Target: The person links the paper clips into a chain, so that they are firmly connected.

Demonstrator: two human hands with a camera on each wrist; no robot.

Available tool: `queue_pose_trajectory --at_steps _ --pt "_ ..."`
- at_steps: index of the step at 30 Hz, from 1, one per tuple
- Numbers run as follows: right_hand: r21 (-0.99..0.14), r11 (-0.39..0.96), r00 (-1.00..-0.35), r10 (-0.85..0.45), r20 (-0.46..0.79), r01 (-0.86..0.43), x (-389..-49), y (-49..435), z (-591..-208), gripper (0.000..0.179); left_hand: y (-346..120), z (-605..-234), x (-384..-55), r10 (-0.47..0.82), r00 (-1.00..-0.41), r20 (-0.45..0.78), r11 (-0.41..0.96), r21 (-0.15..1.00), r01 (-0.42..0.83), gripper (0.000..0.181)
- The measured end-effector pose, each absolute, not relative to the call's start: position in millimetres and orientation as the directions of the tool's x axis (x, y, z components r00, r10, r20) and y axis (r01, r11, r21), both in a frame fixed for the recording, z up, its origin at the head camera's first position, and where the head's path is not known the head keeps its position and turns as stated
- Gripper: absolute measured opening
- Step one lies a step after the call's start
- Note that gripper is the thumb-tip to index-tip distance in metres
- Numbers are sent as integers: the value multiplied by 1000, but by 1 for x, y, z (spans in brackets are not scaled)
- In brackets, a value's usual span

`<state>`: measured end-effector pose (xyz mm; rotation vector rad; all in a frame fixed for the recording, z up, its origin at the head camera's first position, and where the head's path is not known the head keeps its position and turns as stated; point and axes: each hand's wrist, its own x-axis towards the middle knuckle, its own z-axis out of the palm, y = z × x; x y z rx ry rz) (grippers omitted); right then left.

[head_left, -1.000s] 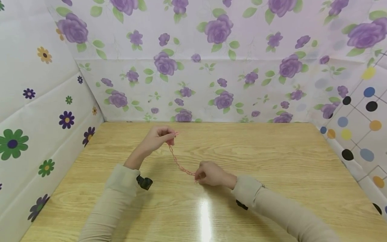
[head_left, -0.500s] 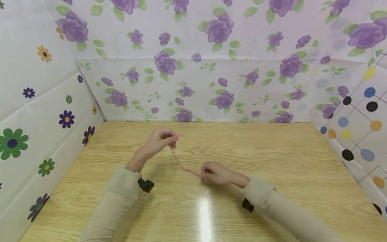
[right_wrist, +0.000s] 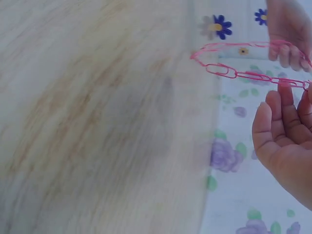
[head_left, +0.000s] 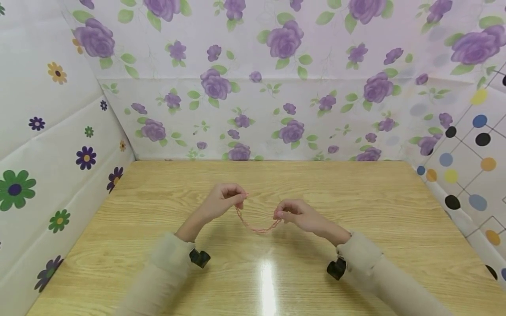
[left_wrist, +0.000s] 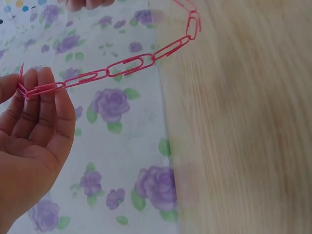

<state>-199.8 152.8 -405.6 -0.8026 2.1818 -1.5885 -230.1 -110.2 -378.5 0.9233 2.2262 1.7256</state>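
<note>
A chain of pink paper clips (head_left: 258,231) hangs in a sagging curve between both hands, over the table. My left hand (head_left: 224,202) pinches one end between thumb and fingers, and a clip tip pokes out past them. In the left wrist view the linked paper clips (left_wrist: 130,65) run away from the fingertips of the left hand (left_wrist: 36,136). My right hand (head_left: 302,216) pinches the other end. From the right wrist, the chain (right_wrist: 222,70) dips and comes back to the right hand (right_wrist: 287,131), whose thumb is partly cut off by the frame edge.
The light wooden table (head_left: 356,197) lies beneath both hands. A floral sheet (head_left: 253,109) stands along its back edge, with patterned sheets at the left (head_left: 59,175) and right (head_left: 466,175). Black wrist cameras (head_left: 200,258) sit under both wrists.
My right hand has lifted and moved to the right and away from me, holding its chain end. My left hand has shifted right and toward me. The chain now sags in a U.
</note>
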Motion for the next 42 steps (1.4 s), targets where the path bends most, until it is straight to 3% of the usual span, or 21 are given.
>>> queue_pose_trajectory --at_steps 10,17,25,42 --pt "-969 178 -847 -529 52 -170 -194 163 -390 19 -81 -364 -195 601 -736 311 154 858 489 12" --pt "-931 311 -906 -420 48 -193 -190 164 -386 16 -70 -389 -202 604 -714 355 181 811 557 11" --pt "-914 375 -932 -363 7 -153 -188 161 -380 13 -54 -398 -203 614 -593 520 171 647 743 10" --pt "-928 356 -935 -353 -30 -105 -187 154 -379 15 -43 -405 -207 621 -566 542 185 601 778 12"
